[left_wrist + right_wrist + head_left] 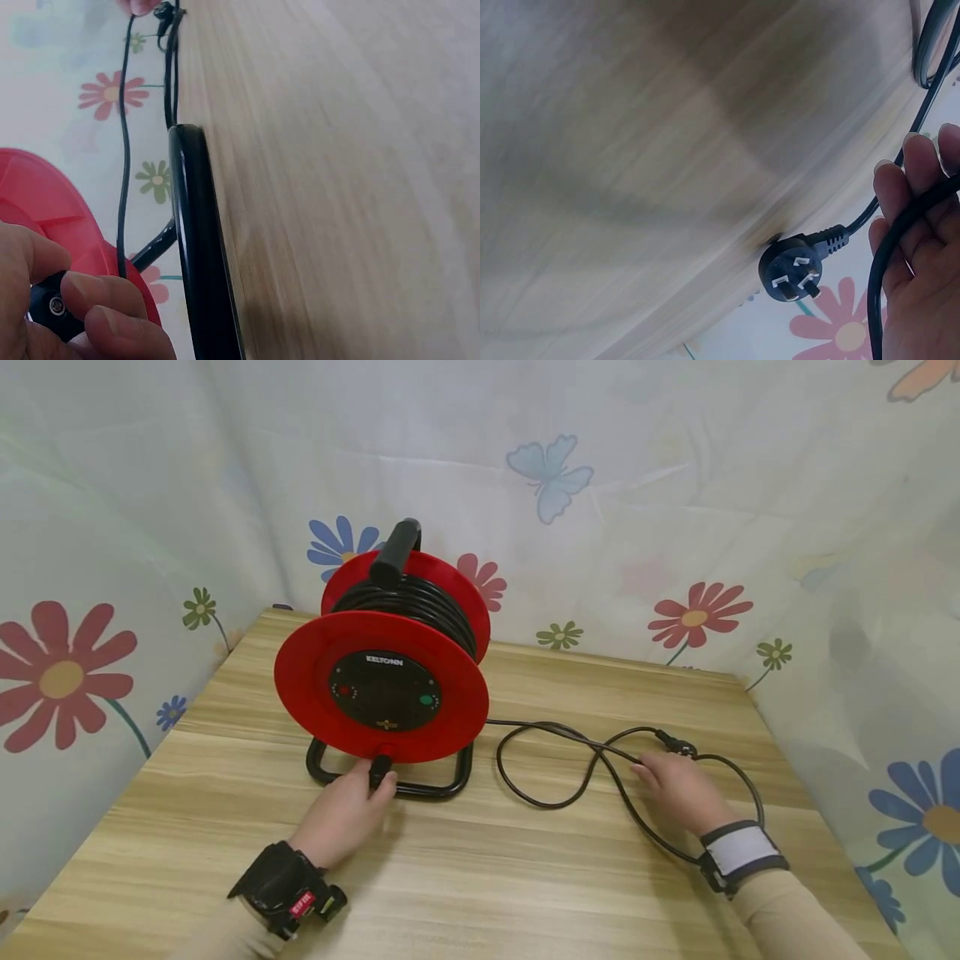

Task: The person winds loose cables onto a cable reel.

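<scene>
A red cable reel (pixel 386 693) with a black hub stands upright on its black tubular frame (pixel 431 792), black cable wound between its discs. My left hand (pixel 345 814) grips the black crank knob (pixel 380 768) at the lower rim of the front disc; the left wrist view has fingers curled about it. To the right, my right hand (pixel 686 789) holds the loose cable (pixel 543 807), which crosses the curled fingers (pixel 922 176) in the right wrist view. Just beyond that hand lies the black three-pin plug (pixel 789 270), pins showing. The thumb is mostly hidden there.
Loops of slack cable lie on the wooden table (pixel 480 877) between the reel and my right hand. A black carrying handle (pixel 396 553) tops the reel. Behind the table hangs a flower-patterned curtain (pixel 637 468), close to its back and side edges.
</scene>
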Demonstrator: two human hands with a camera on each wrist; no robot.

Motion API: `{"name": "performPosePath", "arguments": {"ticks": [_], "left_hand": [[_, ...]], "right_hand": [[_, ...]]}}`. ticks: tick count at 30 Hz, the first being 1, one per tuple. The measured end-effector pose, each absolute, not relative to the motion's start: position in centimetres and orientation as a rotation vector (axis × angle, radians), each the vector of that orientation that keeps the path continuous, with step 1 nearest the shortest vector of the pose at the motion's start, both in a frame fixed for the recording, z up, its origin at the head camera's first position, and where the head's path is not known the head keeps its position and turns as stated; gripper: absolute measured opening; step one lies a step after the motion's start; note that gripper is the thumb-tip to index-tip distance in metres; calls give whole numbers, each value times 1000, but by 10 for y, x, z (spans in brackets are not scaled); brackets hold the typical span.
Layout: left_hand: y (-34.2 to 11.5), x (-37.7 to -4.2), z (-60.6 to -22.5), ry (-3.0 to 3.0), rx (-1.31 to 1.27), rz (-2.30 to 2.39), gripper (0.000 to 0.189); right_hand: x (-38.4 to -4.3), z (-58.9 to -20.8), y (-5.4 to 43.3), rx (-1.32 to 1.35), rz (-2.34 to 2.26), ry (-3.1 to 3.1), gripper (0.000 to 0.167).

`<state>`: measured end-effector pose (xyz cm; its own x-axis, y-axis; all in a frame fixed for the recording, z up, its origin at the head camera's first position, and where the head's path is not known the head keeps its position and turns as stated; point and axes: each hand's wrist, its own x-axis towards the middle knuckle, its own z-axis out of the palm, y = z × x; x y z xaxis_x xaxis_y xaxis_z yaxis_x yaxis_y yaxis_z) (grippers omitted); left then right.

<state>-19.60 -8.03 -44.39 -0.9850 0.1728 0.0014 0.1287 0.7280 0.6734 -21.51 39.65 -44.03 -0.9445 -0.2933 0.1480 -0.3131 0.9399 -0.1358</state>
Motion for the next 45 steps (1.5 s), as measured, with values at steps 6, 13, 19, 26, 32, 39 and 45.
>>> {"name": "performPosePath", "arguments": {"ticks": [6,13,19,26,32,39,45], "left_hand": [[-88,-194,-445,2829,219,1201,30],[-98,-193,-442,2792,195,1265,28],[-107,-194,-444,2703,144,1381,34],[-116,-188,-441,2561,38,1566,36],[-122,-184,-438,2544,-5,1613,39],[-118,-181,-438,2507,51,1585,41],[-109,-179,-438,2503,57,1591,37]], "right_hand": [[-214,-438,386,466,253,-2985,24],[-214,-440,378,498,271,-2954,27],[-215,-441,369,527,268,-2951,26],[-217,-445,363,552,292,-2938,25],[-221,-450,363,581,254,-2931,25],[-213,-436,367,521,-66,-2808,20],[-205,-401,374,385,-195,-2646,18]]}}
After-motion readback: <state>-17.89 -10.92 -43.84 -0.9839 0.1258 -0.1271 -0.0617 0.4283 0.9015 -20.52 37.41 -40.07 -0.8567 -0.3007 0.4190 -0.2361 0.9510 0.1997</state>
